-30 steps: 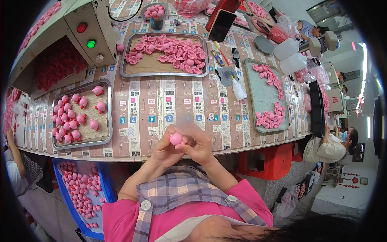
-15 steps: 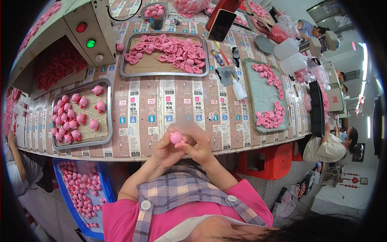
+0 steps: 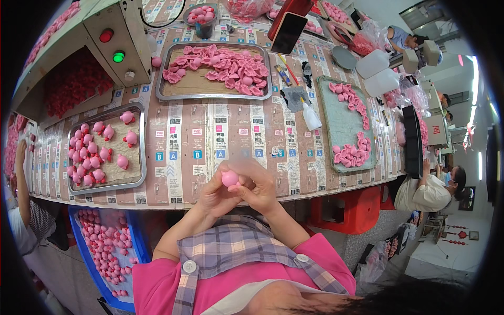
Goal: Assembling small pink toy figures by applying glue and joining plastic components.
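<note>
A round pink ball-shaped piece (image 3: 230, 179) is held just above the table's near edge, between both my hands. My left hand (image 3: 211, 191) is closed around its left side. My right hand (image 3: 261, 190) curls about its right side, with thumb and fingers pressed near the lower edge. The fingers hide the back of the piece. To the left, a metal tray (image 3: 143, 157) holds several pink ball-shaped figures with red parts. Ahead lies another metal tray (image 3: 210, 97) with pink, thin curved pieces and a few balls.
A green-lined tray (image 3: 341, 126) with pink pieces lies right, beside a white squeeze bottle (image 3: 311, 116). A machine (image 3: 128, 39) with red and green lights stands at the far left. Below the table are a blue bin (image 3: 86, 244) and red stool (image 3: 344, 212). Co-workers sit at both sides.
My hands and the pink piece have barely moved. At the left edge, a co-worker's arm has risen and reaches farther up beside the table.
</note>
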The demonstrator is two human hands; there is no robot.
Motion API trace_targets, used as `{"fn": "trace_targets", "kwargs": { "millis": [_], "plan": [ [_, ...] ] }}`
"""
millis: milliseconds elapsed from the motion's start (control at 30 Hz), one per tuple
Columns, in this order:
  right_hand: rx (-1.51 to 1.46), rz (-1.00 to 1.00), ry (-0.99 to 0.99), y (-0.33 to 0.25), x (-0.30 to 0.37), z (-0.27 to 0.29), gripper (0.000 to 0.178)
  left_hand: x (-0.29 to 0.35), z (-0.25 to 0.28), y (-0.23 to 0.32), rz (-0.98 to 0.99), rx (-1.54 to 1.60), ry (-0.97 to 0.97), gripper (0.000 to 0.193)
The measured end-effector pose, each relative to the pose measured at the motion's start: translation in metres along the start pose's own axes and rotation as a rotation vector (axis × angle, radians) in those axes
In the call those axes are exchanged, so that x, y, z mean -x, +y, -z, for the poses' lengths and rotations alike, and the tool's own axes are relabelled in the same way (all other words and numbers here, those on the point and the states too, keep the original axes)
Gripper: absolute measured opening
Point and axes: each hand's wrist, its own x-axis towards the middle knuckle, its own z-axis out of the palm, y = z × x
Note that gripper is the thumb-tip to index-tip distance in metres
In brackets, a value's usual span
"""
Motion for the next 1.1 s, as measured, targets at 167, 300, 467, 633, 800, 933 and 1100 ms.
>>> {"fn": "trace_targets", "kwargs": {
  "millis": [167, 300, 467, 633, 800, 933, 1100],
  "plan": [
    [-0.150, -0.121, -0.049, -0.005, 0.003, 0.005, 0.033, 0.000, -0.002, 0.003, -0.015, -0.088, -0.032, 0.022],
    [-0.179, -0.061, -0.079, -0.004, 0.003, 0.008, 0.035, 0.000, -0.003, 0.005, 0.001, -0.122, -0.083, 0.018],
    [-0.129, 0.051, -0.062, -0.003, -0.001, 0.007, 0.035, 0.000, 0.001, 0.004, 0.012, -0.107, -0.082, 0.017],
    [0.046, 0.156, -0.010, 0.002, -0.003, 0.006, 0.035, -0.001, -0.003, 0.000, 0.040, -0.056, -0.024, 0.032],
    [0.153, 0.203, 0.009, 0.000, -0.006, 0.008, 0.037, -0.003, -0.008, -0.001, 0.038, -0.011, -0.036, 0.040],
    [0.177, 0.206, 0.000, 0.000, -0.006, 0.010, 0.037, -0.005, -0.016, -0.001, 0.077, -0.006, 0.091, 0.020],
    [0.135, 0.151, 0.005, 0.001, -0.006, 0.009, 0.038, -0.006, -0.020, 0.000, 0.075, -0.006, 0.107, 0.019]
  ]
}}
